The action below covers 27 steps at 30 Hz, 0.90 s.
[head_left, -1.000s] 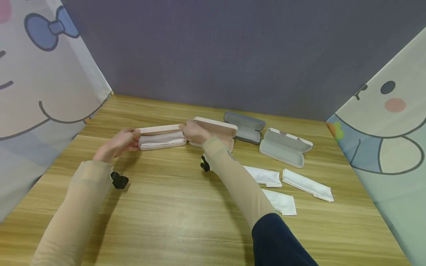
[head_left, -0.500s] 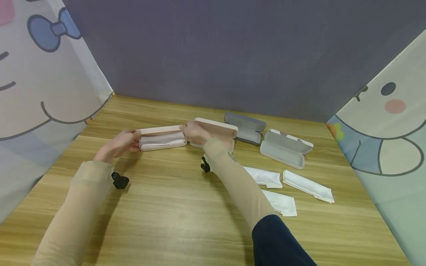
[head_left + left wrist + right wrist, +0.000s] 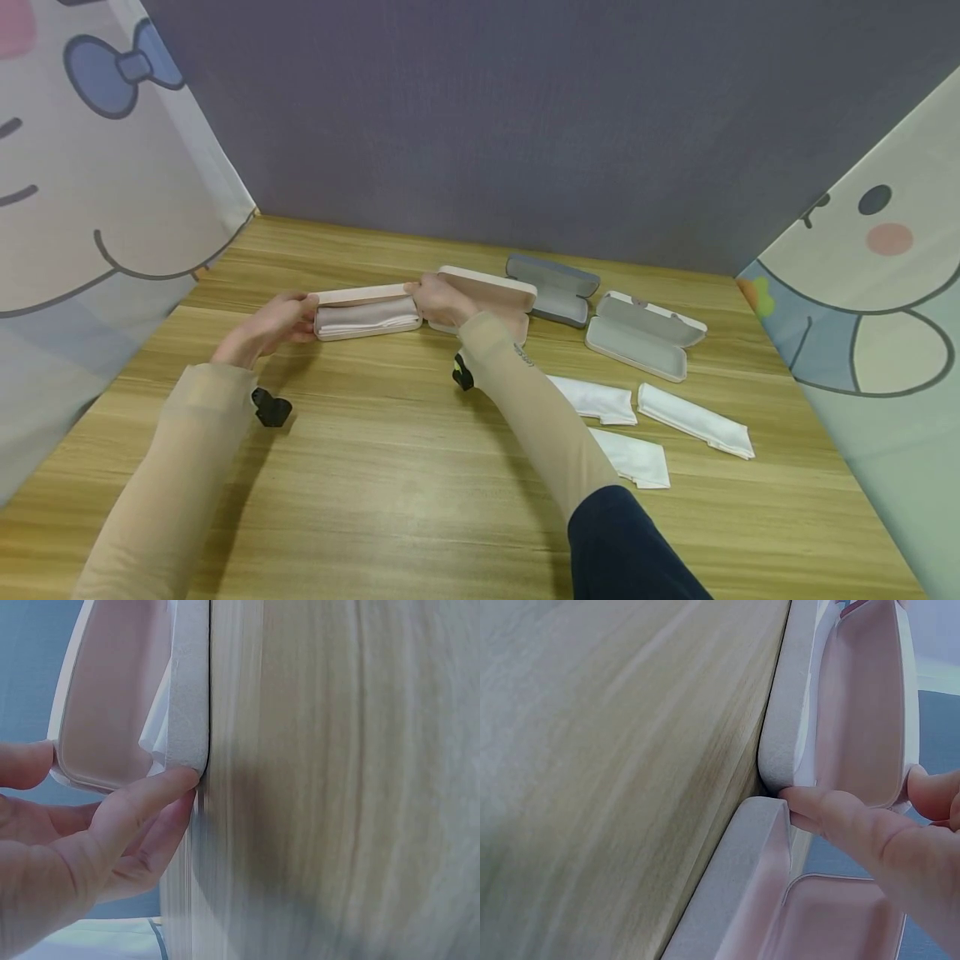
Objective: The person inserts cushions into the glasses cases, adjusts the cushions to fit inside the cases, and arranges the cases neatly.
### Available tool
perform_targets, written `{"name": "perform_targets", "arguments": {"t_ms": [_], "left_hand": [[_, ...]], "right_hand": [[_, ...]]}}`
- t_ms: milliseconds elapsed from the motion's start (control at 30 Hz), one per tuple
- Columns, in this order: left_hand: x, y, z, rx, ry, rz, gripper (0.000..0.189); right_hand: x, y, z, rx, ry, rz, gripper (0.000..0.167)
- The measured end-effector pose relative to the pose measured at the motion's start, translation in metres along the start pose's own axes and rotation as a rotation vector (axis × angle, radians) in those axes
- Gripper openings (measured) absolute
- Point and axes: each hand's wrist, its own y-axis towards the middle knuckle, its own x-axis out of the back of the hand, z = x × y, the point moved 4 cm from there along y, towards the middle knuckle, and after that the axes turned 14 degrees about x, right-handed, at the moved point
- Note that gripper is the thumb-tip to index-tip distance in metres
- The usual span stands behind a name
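A pale glasses case with a pink lining stands partly open on the wooden table, its lid raised. A folded white cloth lies along its lower half. At the case's left end, my left hand grips it; in the left wrist view the thumb is on the lid and a fingertip presses the corner of the base. My right hand holds the other end, thumb on the lid's edge and index fingertip at the base's corner, as the right wrist view shows.
Right beside stands another open pink-lined case, partly behind my right hand. Further right are an open grey case and an open white case. Folded white cloths lie in front, two partly covered by my right forearm.
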Motion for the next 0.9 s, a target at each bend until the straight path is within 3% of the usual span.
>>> {"name": "perform_targets", "arguments": {"t_ms": [133,900], "left_hand": [[0.0009,0.0011,0.0006,-0.002,0.007,-0.002,0.065],[-0.0008,-0.0031,-0.0002,-0.014,-0.007,0.004,0.065]], "right_hand": [[-0.0001,0.0009,-0.0008,0.01,-0.026,-0.018,0.051],[-0.0003,-0.0024,-0.0011,0.005,-0.024,-0.018,0.05]]}}
